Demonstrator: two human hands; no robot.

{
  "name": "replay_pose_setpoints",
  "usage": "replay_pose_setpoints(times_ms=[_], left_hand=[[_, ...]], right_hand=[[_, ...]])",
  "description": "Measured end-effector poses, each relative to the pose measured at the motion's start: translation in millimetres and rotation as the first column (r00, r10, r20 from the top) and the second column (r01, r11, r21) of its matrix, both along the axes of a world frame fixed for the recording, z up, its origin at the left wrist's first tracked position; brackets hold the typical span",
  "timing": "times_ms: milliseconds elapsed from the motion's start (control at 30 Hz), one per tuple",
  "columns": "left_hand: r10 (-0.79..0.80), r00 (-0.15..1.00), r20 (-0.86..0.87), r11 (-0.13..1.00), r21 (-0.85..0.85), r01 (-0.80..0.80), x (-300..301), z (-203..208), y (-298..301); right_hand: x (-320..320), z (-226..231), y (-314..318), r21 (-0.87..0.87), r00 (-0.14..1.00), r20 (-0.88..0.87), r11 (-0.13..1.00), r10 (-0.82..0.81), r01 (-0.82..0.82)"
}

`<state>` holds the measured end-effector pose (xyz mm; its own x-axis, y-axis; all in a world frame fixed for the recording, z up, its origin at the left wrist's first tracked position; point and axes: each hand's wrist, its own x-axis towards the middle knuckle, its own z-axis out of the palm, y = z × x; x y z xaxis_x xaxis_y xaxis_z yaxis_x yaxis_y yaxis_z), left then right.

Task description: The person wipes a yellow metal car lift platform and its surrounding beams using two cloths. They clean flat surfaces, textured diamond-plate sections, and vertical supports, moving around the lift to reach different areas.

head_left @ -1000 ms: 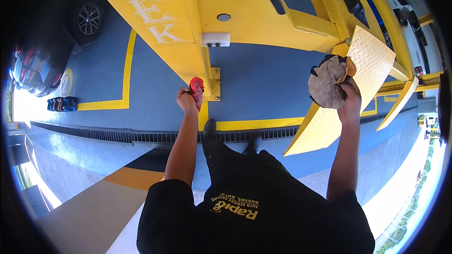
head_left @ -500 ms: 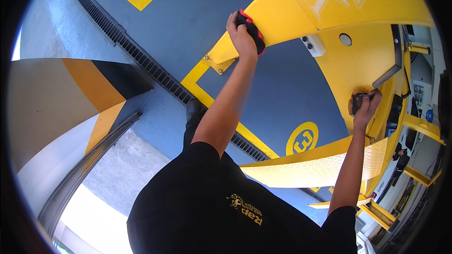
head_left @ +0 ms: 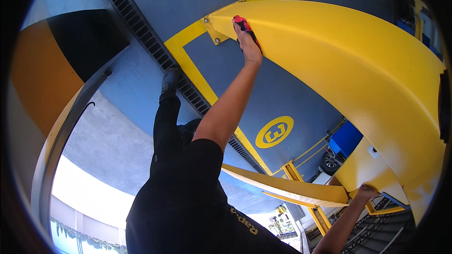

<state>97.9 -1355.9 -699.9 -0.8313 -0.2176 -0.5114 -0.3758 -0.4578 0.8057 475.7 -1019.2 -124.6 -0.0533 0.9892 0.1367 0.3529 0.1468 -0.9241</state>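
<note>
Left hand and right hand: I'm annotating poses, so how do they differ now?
The left hand has fingers stretched along a red-and-black cloth against the yellow column; the right hand looks smaller, its grip unclear. The left hand is near the column's bolted foot plate, the right hand beside a yellow panel at lower right. Both join bare forearms.

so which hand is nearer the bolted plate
Left. The left hand is close beside the plate, at the post; the right hand is far from it, at the view's lower right.
</note>
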Motion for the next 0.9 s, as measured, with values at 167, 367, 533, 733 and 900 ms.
replay_pose_setpoints(times_ms=[167,367,533,733,900], left_hand=[[0.112,0.984,0.139,0.985,0.119,-0.128,-3,-3,1],[-0.125,0.956,-0.266,0.992,-0.061,0.113,81,248,15],[-0.212,0.812,-0.543,0.938,-0.346,0.013,63,135,5],[-0.114,0.992,-0.049,0.987,-0.123,0.107,26,-30,-2],[-0.064,0.994,0.083,0.994,-0.081,0.071,-13,-83,-31]], right_hand=[[-72,-32,-20,0.051,0.993,0.053,0.993,-0.109,0.106],[-71,-34,-68,0.118,0.979,0.086,0.978,-0.184,0.173],[-70,-25,-56,0.176,0.987,0.075,0.976,-0.142,0.127],[-31,-6,-32,0.093,0.988,0.133,0.994,-0.072,0.060],[-75,-39,-31,0.068,0.979,0.145,0.986,0.140,-0.151]])
